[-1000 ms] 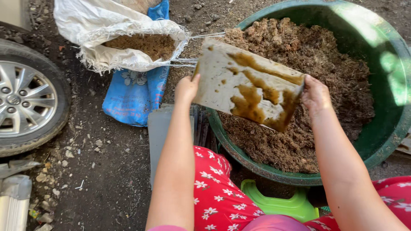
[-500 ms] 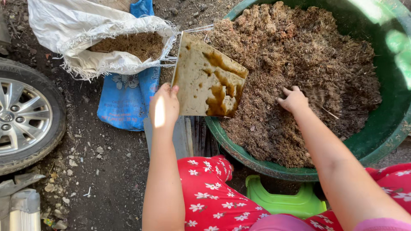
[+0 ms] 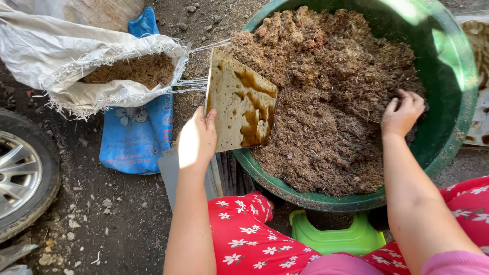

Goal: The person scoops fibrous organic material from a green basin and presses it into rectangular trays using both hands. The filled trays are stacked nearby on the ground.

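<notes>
My left hand [image 3: 197, 140] grips the near edge of a flat tan board [image 3: 239, 102] stained with brown streaks, held tilted at the left rim of a big green tub [image 3: 448, 71]. The tub is heaped with brown fibrous mulch [image 3: 326, 86]. My right hand [image 3: 402, 113] rests on the mulch at the right side of the heap, fingers curled into it, holding nothing I can make out.
An open white woven sack [image 3: 76, 66] with brown fibre inside lies at the upper left, on a blue bag [image 3: 135, 135]. A car wheel [image 3: 23, 173] is at the left edge. A green stool [image 3: 336, 237] sits under the tub. Dirt ground with pebbles lies around.
My right hand let go of the board and moved right onto the mulch. My left hand alone swung the board to the tub's left rim.
</notes>
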A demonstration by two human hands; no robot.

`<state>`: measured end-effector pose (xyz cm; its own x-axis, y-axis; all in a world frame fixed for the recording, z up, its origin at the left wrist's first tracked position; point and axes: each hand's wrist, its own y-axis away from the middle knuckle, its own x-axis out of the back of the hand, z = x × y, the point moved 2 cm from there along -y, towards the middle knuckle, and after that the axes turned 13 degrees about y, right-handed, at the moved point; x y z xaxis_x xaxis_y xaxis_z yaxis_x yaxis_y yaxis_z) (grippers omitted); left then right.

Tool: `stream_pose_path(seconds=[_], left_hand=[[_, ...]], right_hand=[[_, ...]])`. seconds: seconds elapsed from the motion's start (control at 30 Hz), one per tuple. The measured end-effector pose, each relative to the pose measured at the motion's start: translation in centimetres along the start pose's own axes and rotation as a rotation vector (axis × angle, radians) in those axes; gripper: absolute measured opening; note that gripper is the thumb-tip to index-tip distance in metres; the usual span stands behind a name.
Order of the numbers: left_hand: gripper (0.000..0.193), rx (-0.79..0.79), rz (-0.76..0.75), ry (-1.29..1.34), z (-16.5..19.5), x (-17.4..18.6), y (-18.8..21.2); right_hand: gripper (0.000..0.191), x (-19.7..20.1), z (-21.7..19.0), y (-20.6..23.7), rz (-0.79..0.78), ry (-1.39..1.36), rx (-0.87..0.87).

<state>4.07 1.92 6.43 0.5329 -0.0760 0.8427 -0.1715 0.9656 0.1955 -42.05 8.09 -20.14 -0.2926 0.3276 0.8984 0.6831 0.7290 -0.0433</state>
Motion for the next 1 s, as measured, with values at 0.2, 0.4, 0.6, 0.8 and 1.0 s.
stream_pose_path(seconds=[0.2, 0.4, 0.6, 0.8, 1.0], left_hand=[[0.044, 0.035, 0.002, 0.003, 0.5, -0.3, 1.6], [0.047, 0.059, -0.002, 0.275, 0.4, -2.1, 1.9], [0.048, 0.051, -0.061, 0.191, 2.3, -9.5, 1.8], [0.044, 0.090, -0.099, 0.199, 2.5, -12.1, 1.9], [0.046, 0.152, -0.046, 0.262, 0.9, -14.8, 3.0]], right_hand=[[0.057, -0.5, 0.3, -4.8, -0.039, 0.094, 0.215], [0.081, -0.1, -1.5, -9.2, -0.550, 0.276, 0.137], [0.102, -0.8, -2.4, -8.6, -0.611, 0.343, 0.114], [0.103, -2.3, -2.6, -6.3, -0.805, 0.318, 0.119], [0.108, -2.7, -3.9, -2.1, -0.850, 0.103, -0.020]])
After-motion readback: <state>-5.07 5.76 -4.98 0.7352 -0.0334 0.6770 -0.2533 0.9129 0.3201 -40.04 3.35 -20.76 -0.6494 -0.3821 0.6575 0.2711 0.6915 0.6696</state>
